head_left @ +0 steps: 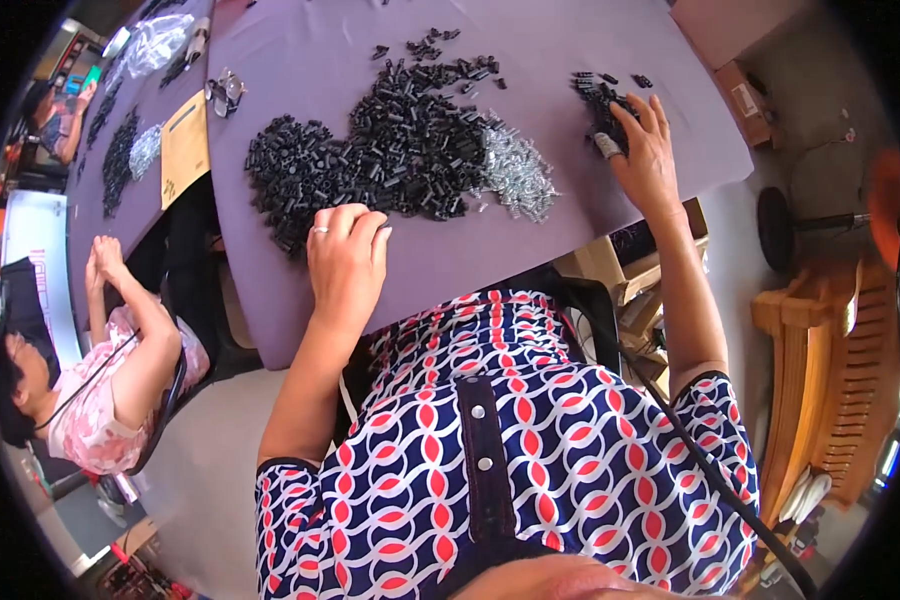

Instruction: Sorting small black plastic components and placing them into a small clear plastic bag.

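A large heap of small black cylindrical plastic parts (410,140) lies on the purple-grey table cover (530,60). Small shiny metal pieces (518,170) are piled against its right side. At the heap's near edge, my left hand (345,258) has its fingers bent and pressed together; a dark bit shows at the fingertips, too small to name. Farther right, my right hand (648,155) reaches over a smaller group of black parts (598,100), fingers apart and fingertips at the parts. Its thumb has a pale wrapping. Nothing can be seen gripped in it.
A person (120,370) sits to my left at a second table, hands together. That table holds a yellow-brown envelope (184,150), more black parts (120,160) and a clear plastic bag (155,45). Cardboard boxes (610,260), wooden furniture (820,370) and a fan (775,215) stand at right.
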Available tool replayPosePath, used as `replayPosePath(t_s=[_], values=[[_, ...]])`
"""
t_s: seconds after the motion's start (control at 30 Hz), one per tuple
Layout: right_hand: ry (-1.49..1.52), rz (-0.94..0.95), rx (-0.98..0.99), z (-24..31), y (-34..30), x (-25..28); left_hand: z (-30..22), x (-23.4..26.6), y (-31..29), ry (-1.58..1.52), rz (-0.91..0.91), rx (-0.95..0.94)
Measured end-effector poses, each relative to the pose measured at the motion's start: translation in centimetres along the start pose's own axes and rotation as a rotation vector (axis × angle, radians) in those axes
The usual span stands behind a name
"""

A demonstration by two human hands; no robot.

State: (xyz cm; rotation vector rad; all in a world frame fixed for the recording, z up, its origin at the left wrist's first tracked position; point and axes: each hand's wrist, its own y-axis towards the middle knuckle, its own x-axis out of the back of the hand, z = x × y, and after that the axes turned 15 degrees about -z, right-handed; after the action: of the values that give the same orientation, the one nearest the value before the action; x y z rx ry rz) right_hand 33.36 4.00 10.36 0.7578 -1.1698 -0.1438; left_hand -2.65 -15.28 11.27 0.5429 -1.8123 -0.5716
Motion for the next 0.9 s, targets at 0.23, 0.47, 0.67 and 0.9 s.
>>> replayPosePath(t_s=[0.23,0.47,0.67,0.9], values=[[0.074,-0.131,0.0,4.1,-0.5,-1.3,1.1,0.3,-1.3,-0.034,-0.05,0.01],[0.453,0.142,0.309,14.9,-3.8,-0.3,1.0,0.1,-2.6,-0.38,-0.086,0.066],[0.445,0.229,0.354,17.4,-5.2,-1.6,2.4,0.6,-3.9,-0.432,-0.06,0.157],[0.474,0.199,0.348,18.0,-5.9,-2.2,3.9,0.4,-5.5,-0.421,-0.043,0.16]])
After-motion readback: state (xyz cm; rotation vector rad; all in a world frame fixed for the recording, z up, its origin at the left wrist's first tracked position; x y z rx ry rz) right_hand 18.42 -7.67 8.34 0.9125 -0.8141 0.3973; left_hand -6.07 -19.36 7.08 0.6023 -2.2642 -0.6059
